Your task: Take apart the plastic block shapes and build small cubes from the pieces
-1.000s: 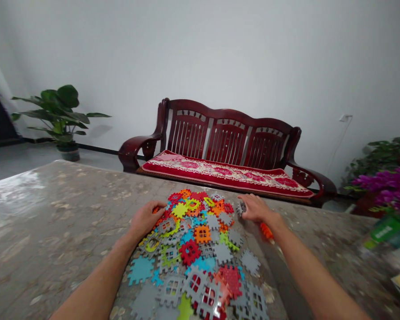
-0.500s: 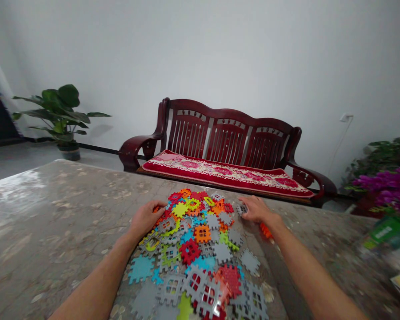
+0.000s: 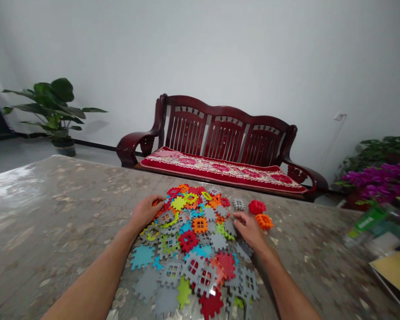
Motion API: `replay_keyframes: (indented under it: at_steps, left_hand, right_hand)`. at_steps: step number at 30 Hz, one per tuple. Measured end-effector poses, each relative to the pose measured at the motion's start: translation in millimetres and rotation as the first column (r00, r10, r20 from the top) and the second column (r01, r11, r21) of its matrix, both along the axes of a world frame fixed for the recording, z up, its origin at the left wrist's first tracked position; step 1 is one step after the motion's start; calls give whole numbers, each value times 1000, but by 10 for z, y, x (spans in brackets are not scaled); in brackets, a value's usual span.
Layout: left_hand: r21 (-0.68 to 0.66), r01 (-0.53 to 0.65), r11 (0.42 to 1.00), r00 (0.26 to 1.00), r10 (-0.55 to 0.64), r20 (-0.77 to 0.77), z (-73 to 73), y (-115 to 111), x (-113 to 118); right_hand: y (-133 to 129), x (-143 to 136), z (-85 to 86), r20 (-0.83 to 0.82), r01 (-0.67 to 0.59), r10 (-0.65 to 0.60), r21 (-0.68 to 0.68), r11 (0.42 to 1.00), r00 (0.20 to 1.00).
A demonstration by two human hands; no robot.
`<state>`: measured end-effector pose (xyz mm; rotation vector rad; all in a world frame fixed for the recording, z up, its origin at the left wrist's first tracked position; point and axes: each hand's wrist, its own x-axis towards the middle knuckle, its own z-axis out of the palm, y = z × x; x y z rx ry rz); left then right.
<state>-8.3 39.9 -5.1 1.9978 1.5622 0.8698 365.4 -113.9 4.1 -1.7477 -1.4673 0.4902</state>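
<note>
**Left hand and right hand flank a heap of notched tiles**

At far left, a potted plant with broad green leaves stands on the floor, beyond the patterned, glossy counter.

The left hand lies at the heap's left edge, palm down, its fingers bent over orange pieces. Whether it pinches one or only rests there, I cannot tell.

The tiles spread over the middle of the counter in an overlapping heap: grey, red, orange, yellow-green and blue, with toothed edges, some solid and some with window-like openings. A solid blue tile lies at the left side of the near part; a red tile lies at the near end. Behind the counter, against the wall, stands a dark red wooden bench, its seat covered by a red floral cover.

The right hand is at the heap's right edge, close to grey tiles, its thumb and fingers slightly curved and apart, with nothing seen between them. Just beyond it, apart from the heap, sit a grey block, a red block and, nearest its wrist side, an orange block.

At far right are purple flowers, a green-labelled clear item, blurred, and a flat yellowish-topped object.
</note>
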Motion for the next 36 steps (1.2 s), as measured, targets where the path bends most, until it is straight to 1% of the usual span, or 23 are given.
replay_keyframes:
  at_steps: [1,3,5,6,8,10,12,13,15,17,19,20,22,25,27,29,32,36]
  left_hand:
    - [-2,0,1000,1000,0,-1,8,-4,2]
    - [-8,-1,1000,1000,1,-2,15,-5,1]
    - [-11,3,1000,1000,-3,6,9,1,-5]
    - [-6,4,1000,1000,-4,13,4,6,-10]
    - [5,5,1000,1000,-5,30,-5,14,-17]
    - [-2,7,1000,998,-7,60,-5,16,-22]
    - [-27,2,1000,994,1,110,8,8,-21]
    - [-38,-4,999,991,9,136,20,1,-20]
    - [-50,-28,998,983,36,182,49,-20,-17]
    - [-56,-47,997,969,59,239,81,-44,-17]
    - [-64,-53,996,944,71,321,108,-68,-17]
    - [-65,-52,997,927,73,367,119,-78,-17]
    - [-62,-41,997,892,64,446,131,-95,-15]
    - [-55,-19,998,860,44,509,126,-110,-13]
    - [-56,-8,998,850,36,525,116,-116,-15]
    - [-63,-2,998,836,36,547,112,-124,-22]
    - [-79,10,997,807,38,590,130,-147,-32]
    - [-88,78,993,780,-6,626,191,-215,-24]
  right_hand:
    - [-37,8,-11,-63,-25,24,-8,1000,998]
    - [-109,31,-6,-154,-122,117,-23,992,981]
    - [-180,41,6,-163,-208,198,-42,977,967]
    - [-212,34,8,-135,-221,212,-52,974,968]
    - [-259,-4,-6,-35,-181,180,-60,982,983]
    - [-280,-60,-37,84,-107,111,-47,993,990]
    - [-277,-105,-78,147,-55,58,-26,998,987]
    - [-271,-116,-99,140,-43,44,-12,999,989]
    - [-258,-116,-136,50,-57,56,26,998,997]
    - [-256,-92,-155,-106,-100,107,71,992,989]
    - [-271,-55,-150,-272,-119,145,107,987,951]
    - [-285,-35,-138,-345,-105,141,120,987,928]
    - [-318,7,-109,-437,-33,91,138,990,895]
    - [-357,67,-81,-452,93,-18,144,985,892]
    - [-363,94,-86,-431,140,-70,134,981,899]
    - [-352,105,-107,-403,142,-82,120,983,911]
    - [-321,93,-149,-335,102,-54,127,987,941]
    - [-291,72,-188,-270,67,-26,143,988,962]
